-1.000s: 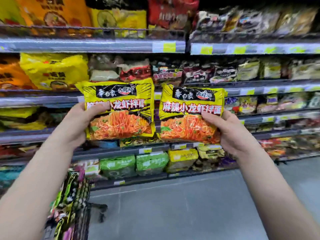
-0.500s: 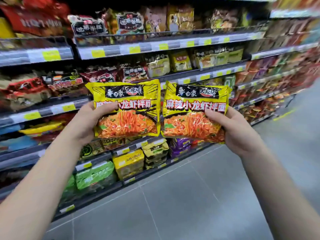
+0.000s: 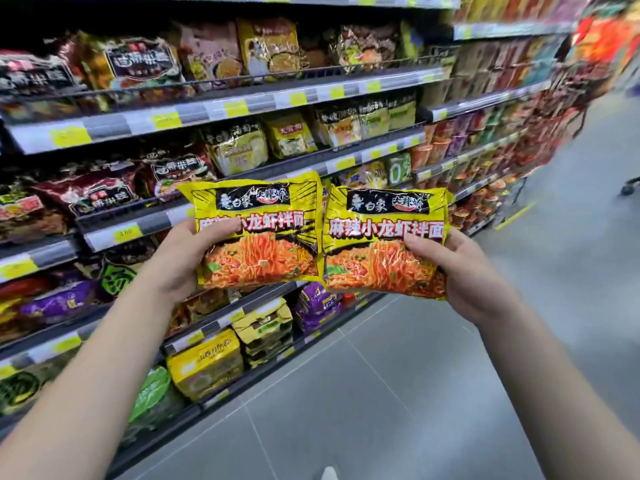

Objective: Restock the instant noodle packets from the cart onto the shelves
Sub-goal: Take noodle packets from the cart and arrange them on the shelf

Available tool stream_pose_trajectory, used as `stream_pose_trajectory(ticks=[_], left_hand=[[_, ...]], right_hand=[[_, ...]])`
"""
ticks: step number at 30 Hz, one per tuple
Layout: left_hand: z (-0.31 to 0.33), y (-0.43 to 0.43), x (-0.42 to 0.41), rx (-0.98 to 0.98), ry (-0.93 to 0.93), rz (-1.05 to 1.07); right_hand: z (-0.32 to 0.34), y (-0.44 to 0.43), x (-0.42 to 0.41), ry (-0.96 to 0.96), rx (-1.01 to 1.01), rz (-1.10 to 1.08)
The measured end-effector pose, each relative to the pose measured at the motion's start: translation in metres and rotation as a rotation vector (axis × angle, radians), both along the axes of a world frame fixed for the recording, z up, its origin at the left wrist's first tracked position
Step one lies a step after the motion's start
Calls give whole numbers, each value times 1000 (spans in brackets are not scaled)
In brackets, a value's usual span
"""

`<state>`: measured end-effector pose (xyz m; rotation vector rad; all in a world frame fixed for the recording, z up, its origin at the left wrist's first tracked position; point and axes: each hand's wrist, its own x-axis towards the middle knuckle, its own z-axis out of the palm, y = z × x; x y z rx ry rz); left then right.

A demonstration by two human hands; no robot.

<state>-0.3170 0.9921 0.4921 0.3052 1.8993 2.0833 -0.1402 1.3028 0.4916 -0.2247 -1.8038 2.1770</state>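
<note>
I hold two matching yellow instant noodle packets side by side in front of me, both upright with their printed fronts toward me. My left hand (image 3: pixel 176 261) grips the left packet (image 3: pixel 258 230) by its left edge, thumb on the front. My right hand (image 3: pixel 464 271) grips the right packet (image 3: pixel 382 240) by its right edge. The packets touch along their inner edges. Behind them run the shelves (image 3: pixel 242 105), packed with noodle packets in several tiers. The cart is out of view.
The shelving runs along my left and recedes to the far right, with yellow price tags on the rails. Grey tiled aisle floor (image 3: pixel 433 393) spreads below and to the right. A wheeled base (image 3: pixel 628 187) shows at the far right edge.
My view has swung right along the aisle; the cart at the lower left has left the frame. Both hands keep the same grip on the two packets.
</note>
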Motion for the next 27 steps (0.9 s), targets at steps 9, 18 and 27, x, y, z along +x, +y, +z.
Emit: stream_pose_trajectory(ticks=[9, 18, 27], left_hand=[[-31, 45, -92, -32, -56, 120], [-68, 78, -118, -60, -123, 163], [-107, 89, -92, -67, -244, 365]], right_hand=[[-7, 65, -99, -47, 22, 47], [-52, 108, -155, -160, -51, 130], [-88, 142, -222, -235, -100, 354]])
